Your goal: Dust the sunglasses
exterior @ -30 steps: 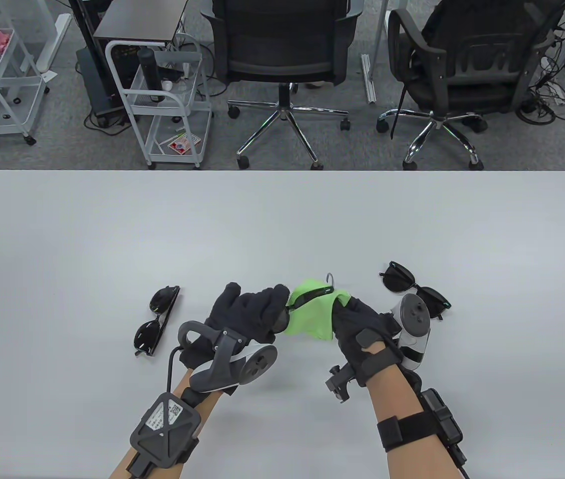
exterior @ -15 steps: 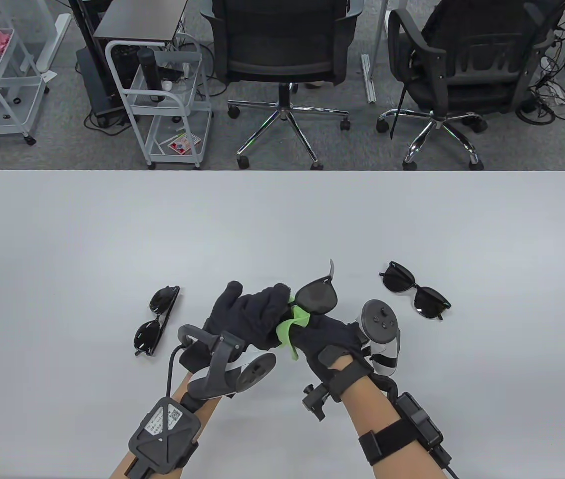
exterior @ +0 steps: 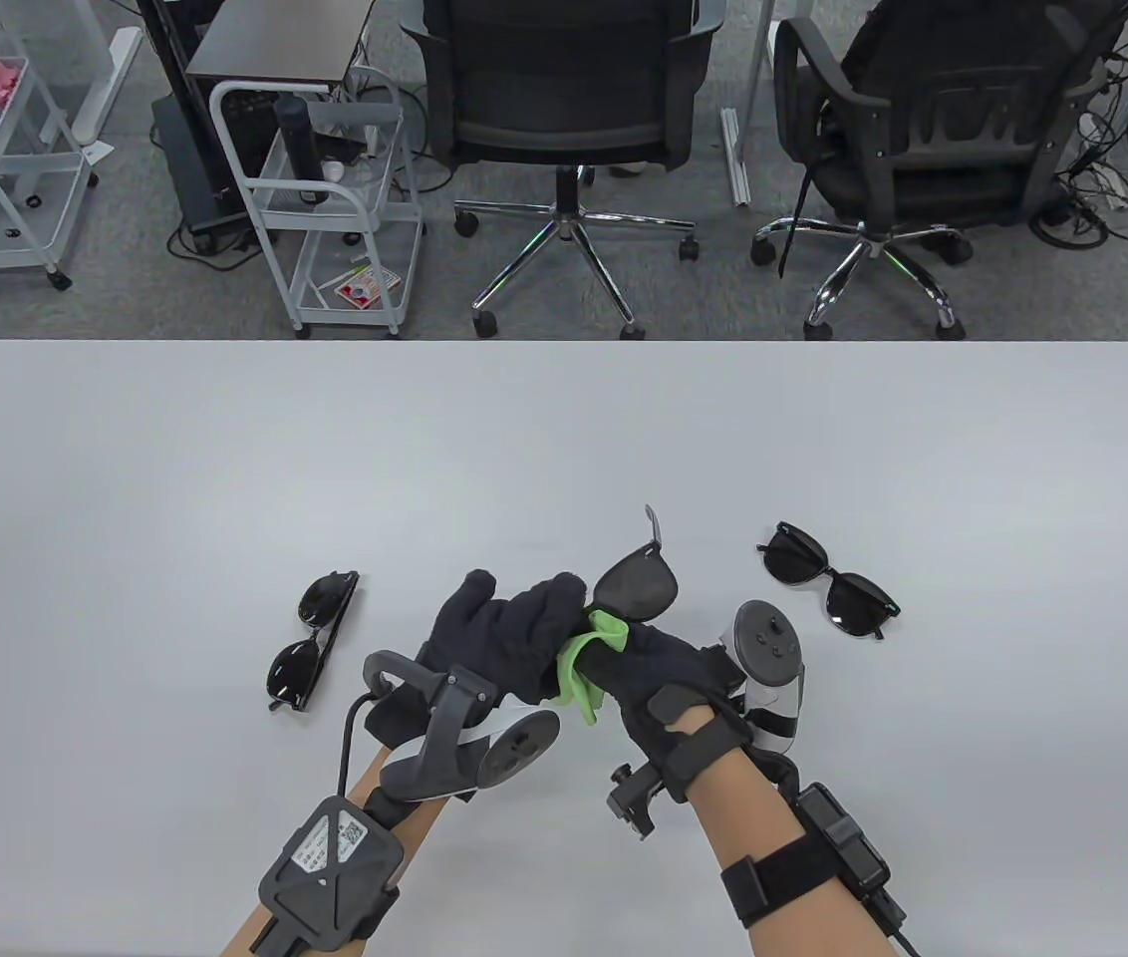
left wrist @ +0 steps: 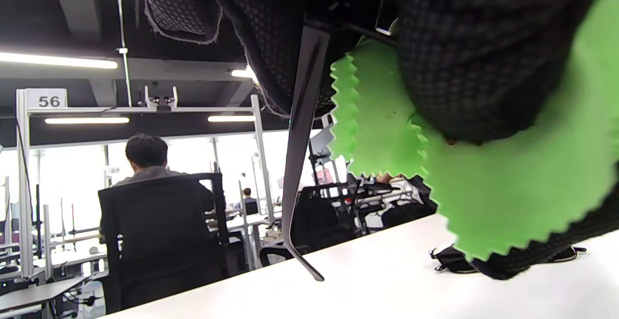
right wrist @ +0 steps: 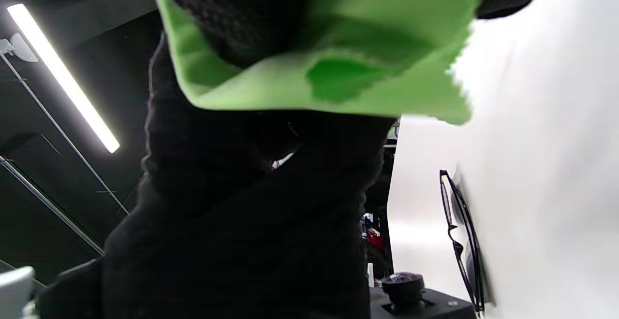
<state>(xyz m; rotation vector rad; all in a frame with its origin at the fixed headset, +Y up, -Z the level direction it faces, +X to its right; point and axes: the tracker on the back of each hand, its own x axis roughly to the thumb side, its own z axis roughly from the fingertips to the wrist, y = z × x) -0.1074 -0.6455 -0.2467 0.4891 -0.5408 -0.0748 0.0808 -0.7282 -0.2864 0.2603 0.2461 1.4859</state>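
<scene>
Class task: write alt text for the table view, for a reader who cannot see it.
Two gloved hands hold sunglasses above a white table, the right hand gripping a green cloth against them. Two more pairs lie on the table, one left, one right.

- Sunglasses (exterior: 636,590): dark, lifted off the table, one lens exposed past the left hand's (exterior: 514,638) fingertips.
- Cloth (exterior: 586,666): green, bunched between both hands.

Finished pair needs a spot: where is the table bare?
Bare: the table beyond both hands, to the far edge, and both side margins. Crowded: the near strip, between the left sunglasses and the right sunglasses.
</scene>
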